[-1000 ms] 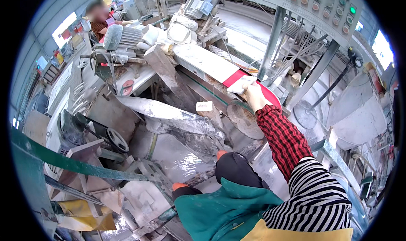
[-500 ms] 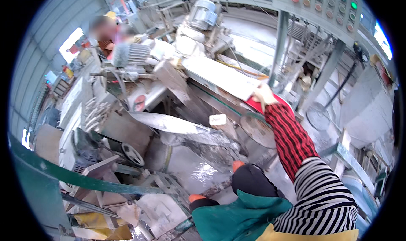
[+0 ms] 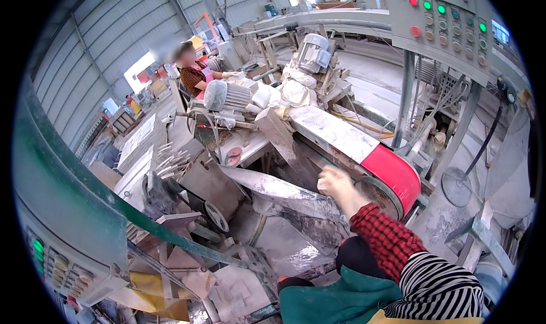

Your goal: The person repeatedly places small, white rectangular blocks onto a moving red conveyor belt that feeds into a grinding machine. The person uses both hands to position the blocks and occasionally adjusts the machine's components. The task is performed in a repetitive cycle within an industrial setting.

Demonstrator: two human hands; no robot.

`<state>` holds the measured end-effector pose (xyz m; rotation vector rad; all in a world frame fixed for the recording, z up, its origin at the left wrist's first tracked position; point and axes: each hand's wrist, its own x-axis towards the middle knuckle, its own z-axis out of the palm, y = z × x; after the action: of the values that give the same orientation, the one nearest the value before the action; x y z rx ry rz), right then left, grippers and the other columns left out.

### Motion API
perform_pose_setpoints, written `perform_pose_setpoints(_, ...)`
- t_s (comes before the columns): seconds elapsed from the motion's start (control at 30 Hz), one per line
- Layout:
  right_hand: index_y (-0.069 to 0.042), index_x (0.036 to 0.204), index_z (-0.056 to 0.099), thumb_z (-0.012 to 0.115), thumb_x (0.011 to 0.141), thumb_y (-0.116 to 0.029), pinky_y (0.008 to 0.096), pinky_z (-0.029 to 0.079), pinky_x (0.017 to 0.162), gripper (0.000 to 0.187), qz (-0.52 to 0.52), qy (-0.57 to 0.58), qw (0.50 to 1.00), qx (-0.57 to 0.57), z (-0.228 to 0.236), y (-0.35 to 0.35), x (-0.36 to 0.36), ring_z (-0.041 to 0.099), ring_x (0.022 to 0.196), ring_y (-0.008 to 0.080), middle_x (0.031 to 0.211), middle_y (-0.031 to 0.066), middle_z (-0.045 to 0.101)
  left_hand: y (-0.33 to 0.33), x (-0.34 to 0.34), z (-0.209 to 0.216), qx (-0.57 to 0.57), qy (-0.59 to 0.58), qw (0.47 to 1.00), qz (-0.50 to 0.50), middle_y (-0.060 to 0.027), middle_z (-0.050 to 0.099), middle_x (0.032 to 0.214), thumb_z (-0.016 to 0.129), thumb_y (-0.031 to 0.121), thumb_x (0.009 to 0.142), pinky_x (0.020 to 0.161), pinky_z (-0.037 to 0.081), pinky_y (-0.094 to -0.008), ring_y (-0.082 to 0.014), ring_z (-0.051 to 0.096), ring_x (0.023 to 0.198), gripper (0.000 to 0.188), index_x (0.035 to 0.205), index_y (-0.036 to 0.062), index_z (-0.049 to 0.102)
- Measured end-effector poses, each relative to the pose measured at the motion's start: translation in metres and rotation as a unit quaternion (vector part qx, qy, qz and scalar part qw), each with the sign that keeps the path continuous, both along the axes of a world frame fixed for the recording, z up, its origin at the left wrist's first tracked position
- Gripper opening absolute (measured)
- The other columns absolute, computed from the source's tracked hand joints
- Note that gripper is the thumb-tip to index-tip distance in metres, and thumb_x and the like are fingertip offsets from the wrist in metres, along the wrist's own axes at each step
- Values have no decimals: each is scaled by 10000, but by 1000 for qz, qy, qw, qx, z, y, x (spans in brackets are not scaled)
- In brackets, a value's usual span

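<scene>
My right hand (image 3: 336, 183), in a red plaid sleeve under a striped cuff, reaches forward to the side of a belt machine. It is blurred and sits just left of the red end of the belt (image 3: 393, 175), above a dusty metal guard (image 3: 281, 188). A small pale piece shows at the fingertips; whether the hand grips it is unclear. The belt's pale dusty run (image 3: 335, 131) leads back to a grey motor (image 3: 314, 52). My left hand is out of view. Green cloth (image 3: 335, 301) covers my lap at the lower edge.
Another person (image 3: 193, 73) sits at the far end of the machine. A grey control panel with red and green buttons (image 3: 449, 22) hangs at the upper right. A green frame rail (image 3: 85, 176) and a button box (image 3: 62, 261) stand at the left. Stone dust coats everything.
My right hand has moved from the red end of the belt down and left, toward the metal guard. The view has swung, so the machine sits more to the centre.
</scene>
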<state>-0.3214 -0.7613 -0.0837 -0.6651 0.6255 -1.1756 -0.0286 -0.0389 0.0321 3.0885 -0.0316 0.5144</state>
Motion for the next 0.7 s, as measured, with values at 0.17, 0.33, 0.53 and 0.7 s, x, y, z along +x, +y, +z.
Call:
perform_pose_setpoints(0.17, -12, 1309, 569, 639, 997, -194, 364, 603, 800, 368, 114, 137, 979, 101, -9, 89, 41, 710, 920, 230, 1115, 151, 705, 2, -4, 21, 32, 4, 999, 18, -199, 696, 1141, 599, 423, 994, 953, 498, -489, -374, 637, 1074, 425, 1192, 60, 697)
perform_pose_setpoints(0.33, -14, 1234, 588, 609, 1011, -214, 307, 601, 719, 301, 142, 254, 950, 114, -23, 99, 38, 708, 807, 183, 1068, 147, 706, 29, 11, -15, 124, -77, 989, 29, -180, 685, 1207, 567, 457, 1008, 891, 532, -490, -357, 658, 1052, 472, 1295, 90, 643)
perform_pose_setpoints(0.53, -51, 1180, 613, 609, 1021, -232, 278, 603, 675, 242, 183, 292, 935, 85, -29, 104, 32, 719, 769, 160, 991, 118, 733, 25, 11, -18, 77, -70, 994, 18, -207, 650, 1278, 589, 418, 1001, 961, 508, -500, -374, 624, 1152, 438, 1289, 94, 650)
perform_pose_setpoints(0.7, -52, 1130, 642, 607, 1025, -242, 265, 604, 644, 220, 193, 304, 929, 79, -40, 103, 39, 732, 766, 157, 984, 110, 750, 19, 6, -11, 61, -57, 996, 29, -210, 640, 1308, 616, 399, 987, 1004, 498, -499, -380, 608, 1200, 431, 1292, 96, 652)
